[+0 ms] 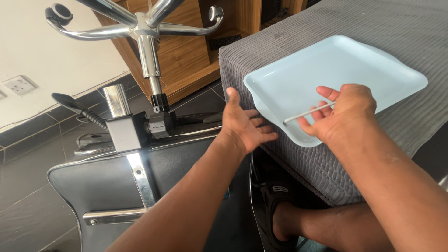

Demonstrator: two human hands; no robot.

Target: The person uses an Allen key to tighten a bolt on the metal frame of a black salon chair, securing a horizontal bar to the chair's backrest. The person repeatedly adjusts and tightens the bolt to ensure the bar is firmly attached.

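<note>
Hex key [305,113], a thin metal rod, lies across the near corner of a pale blue tray [373,60] set on a grey ribbed cover [410,23], above dark floor tiles [28,154] beside a white wall. An overturned black office chair [93,182] with chrome star base [135,23] occupies the left, before a wooden cabinet [186,51]. Right hand [343,112] pinches the key in its fingers; left hand [242,123] is spread open, palm up, empty, at the tray's edge.

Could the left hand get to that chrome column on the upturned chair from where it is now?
Probably yes. The left hand is open and holds nothing, hovering beside the chair's black mechanism, and nothing stands between it and the chrome column. It would have to reach up and leftward.
</note>
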